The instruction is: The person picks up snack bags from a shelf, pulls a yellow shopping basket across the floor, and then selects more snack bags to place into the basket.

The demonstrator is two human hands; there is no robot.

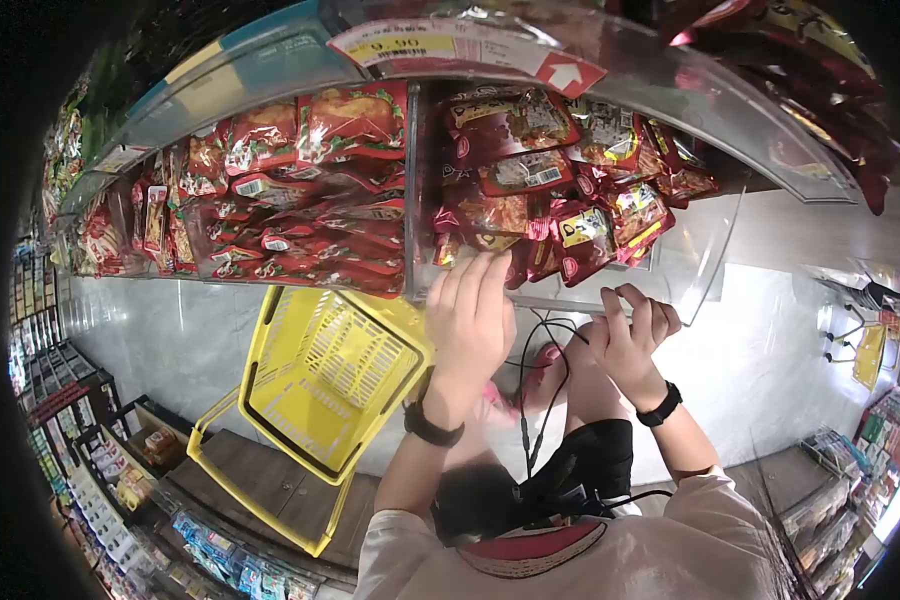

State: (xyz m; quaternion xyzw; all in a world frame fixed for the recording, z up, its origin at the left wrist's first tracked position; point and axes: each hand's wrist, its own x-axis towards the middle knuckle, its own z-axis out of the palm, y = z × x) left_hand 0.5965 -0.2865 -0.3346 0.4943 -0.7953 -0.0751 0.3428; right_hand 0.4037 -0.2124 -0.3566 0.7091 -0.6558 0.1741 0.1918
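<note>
"Two bare hands show mid-frame. What is closest?"

"A white short-sleeved T-shirt (610,560) fills the bottom of the frame. Above it, each forearm wears a black wristband: one on the left wrist (432,425), one on the right (660,404)."

"And the hands?"

"The left hand (473,310) has its fingers close together, tips at the lower front edge of a clear plastic bin (705,270). I cannot tell whether they pinch anything. The right hand (630,335), right of centre, has its fingers curled and slightly apart by the same edge; whether it grips that edge I cannot tell."

"What does the bin hold?"

"Shiny dark-red snack packets (545,180) with yellow labels, heaped upper centre, just beyond the left fingertips. Left of a clear upright divider (422,150) lie bright-red packets (315,200), layered in rows. A white-and-yellow price label (400,45) with a red arrow square (570,73) runs along the top."

"Farther off?"

"Left of the left hand, a yellow plastic basket (270,355) sits low, with pale shiny flooring (170,350) around it. Stocked shelves (100,480) line the lower left, and a small yellow cart (870,355) stands far right."
</note>
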